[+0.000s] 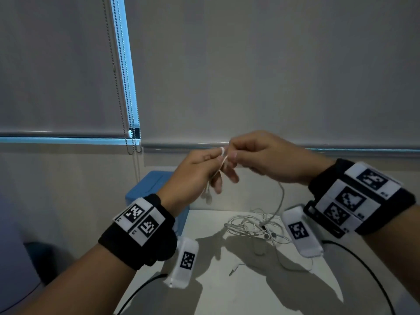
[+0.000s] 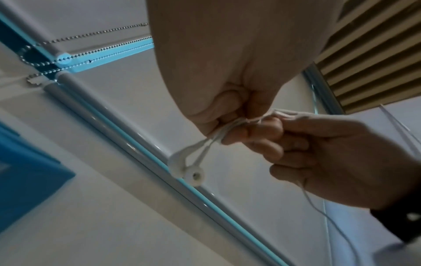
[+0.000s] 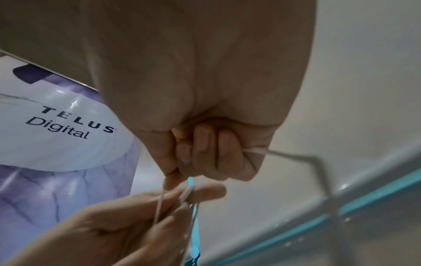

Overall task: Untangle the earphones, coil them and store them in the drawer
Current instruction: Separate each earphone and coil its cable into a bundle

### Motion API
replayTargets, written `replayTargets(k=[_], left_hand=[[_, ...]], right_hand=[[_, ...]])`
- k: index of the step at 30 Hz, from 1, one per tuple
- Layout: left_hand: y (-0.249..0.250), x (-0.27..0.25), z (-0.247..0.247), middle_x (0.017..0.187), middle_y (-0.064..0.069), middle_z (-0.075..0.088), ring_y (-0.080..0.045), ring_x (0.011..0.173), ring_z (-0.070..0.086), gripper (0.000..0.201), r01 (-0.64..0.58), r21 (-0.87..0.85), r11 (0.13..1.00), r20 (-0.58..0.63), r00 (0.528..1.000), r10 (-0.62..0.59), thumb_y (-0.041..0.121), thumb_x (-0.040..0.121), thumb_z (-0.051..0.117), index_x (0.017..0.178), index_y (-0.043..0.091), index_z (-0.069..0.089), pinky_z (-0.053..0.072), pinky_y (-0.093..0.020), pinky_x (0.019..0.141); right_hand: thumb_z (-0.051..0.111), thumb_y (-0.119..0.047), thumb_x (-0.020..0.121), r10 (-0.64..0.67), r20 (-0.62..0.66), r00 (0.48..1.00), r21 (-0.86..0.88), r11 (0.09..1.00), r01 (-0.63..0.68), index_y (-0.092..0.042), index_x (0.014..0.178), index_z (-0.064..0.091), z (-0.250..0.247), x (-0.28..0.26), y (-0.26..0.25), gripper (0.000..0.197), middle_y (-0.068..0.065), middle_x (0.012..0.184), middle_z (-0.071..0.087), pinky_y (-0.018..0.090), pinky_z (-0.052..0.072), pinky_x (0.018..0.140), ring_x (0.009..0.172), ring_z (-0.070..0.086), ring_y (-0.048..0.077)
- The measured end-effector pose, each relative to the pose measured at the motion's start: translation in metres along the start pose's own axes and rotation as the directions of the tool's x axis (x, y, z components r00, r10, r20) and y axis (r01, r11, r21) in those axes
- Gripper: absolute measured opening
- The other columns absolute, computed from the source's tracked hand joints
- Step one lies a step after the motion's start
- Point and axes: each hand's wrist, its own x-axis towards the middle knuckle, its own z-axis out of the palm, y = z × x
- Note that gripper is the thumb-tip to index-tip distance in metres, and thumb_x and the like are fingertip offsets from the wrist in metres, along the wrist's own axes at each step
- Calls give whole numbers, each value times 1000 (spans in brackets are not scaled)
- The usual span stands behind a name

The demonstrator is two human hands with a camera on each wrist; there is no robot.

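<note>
White earphones are held up between both hands above the white table (image 1: 227,292). My left hand (image 1: 213,164) holds the cable (image 1: 223,155), which is looped over its fingers. Two earbuds (image 2: 189,167) dangle below that hand. My right hand (image 1: 236,153) pinches the same cable right beside the left fingertips. In the right wrist view the right hand (image 3: 205,154) is curled into a fist, with the cable (image 3: 262,151) leaving its side. From it the cable hangs down to a tangled pile of white earphone wire (image 1: 254,226) on the table. A jack plug (image 1: 231,272) lies on the table nearer to me.
A blue box (image 1: 156,187) stands at the table's far left corner, under the left hand. Bead chains (image 1: 131,142) of the roller blinds hang behind it. Black leads (image 1: 363,264) run from both wristbands across the table's near part. The table's left edge drops off near my left forearm.
</note>
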Motion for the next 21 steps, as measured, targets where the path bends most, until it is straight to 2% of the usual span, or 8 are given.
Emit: replayTargets(k=[3, 7, 10, 12, 14, 17, 19, 21], left_hand=[[5, -2, 1, 62, -4, 48, -12, 55, 33, 34, 46, -69, 997, 40, 998, -44, 15, 110, 37, 119, 4, 69, 28, -19, 51], [11, -1, -1, 58, -2, 34, -10, 51, 25, 38, 53, -207, 977, 112, 993, -30, 14, 109, 37, 120, -8, 66, 21, -20, 48], [20, -1, -2, 66, -5, 63, -11, 50, 54, 35, 36, -336, 941, 42, 999, -23, 13, 110, 38, 131, -5, 59, 41, -18, 50], [19, 0, -1, 92, -11, 78, -15, 79, 76, 34, 32, -433, 901, -54, 997, -61, 10, 109, 40, 138, -2, 52, 58, -19, 69], [15, 2, 0, 112, -17, 76, -19, 104, 75, 38, 16, -460, 888, -134, 987, -87, 6, 109, 41, 146, -2, 44, 60, -22, 84], [11, 1, 2, 112, -14, 75, -13, 105, 74, 38, 12, -297, 955, -154, 986, -60, 3, 109, 38, 147, -3, 42, 57, -19, 85], [11, -1, 0, 92, -7, 78, -11, 90, 75, 30, 4, -77, 997, -88, 996, -11, 7, 110, 38, 132, -3, 56, 55, -20, 81], [13, -3, -1, 82, -7, 75, -21, 70, 66, 30, -9, 29, 1000, -16, 1000, 9, 13, 111, 38, 116, 1, 65, 52, -31, 71]], right_hand=[[54, -18, 104, 39, -152, 988, -107, 993, -56, -13, 79, 64, -15, 5, 10, 27, -17, 49, 46, 13, 30, 49, 46, 39, 1], [52, -23, 105, 118, -229, 966, -50, 990, -133, -19, 75, 61, -9, 5, 33, 32, -15, 53, 43, 20, 30, 51, 47, 36, 1], [47, -26, 107, 158, -78, 984, 0, 987, -158, -21, 79, 60, 11, -3, 43, 32, -15, 59, 45, 22, 33, 53, 49, 38, 0], [46, -26, 108, 151, 34, 988, 12, 988, -151, -19, 83, 61, 25, -8, 39, 30, -15, 59, 46, 23, 35, 53, 50, 39, 2], [47, -23, 107, 112, 109, 988, 50, 992, -118, -15, 82, 61, 30, -10, 30, 30, -16, 55, 44, 21, 35, 52, 50, 37, 2], [48, -18, 107, 64, 142, 988, 45, 996, -71, -2, 84, 63, 20, -10, 13, 31, -19, 54, 48, 19, 34, 51, 50, 38, 2], [49, -16, 107, 41, 109, 993, 73, 996, -49, -3, 83, 64, 8, -8, 8, 31, -18, 55, 50, 20, 33, 50, 50, 37, 4], [50, -15, 106, 30, 25, 999, 47, 998, -31, -9, 80, 64, -1, -3, 7, 31, -15, 53, 48, 19, 33, 50, 48, 37, 2]])
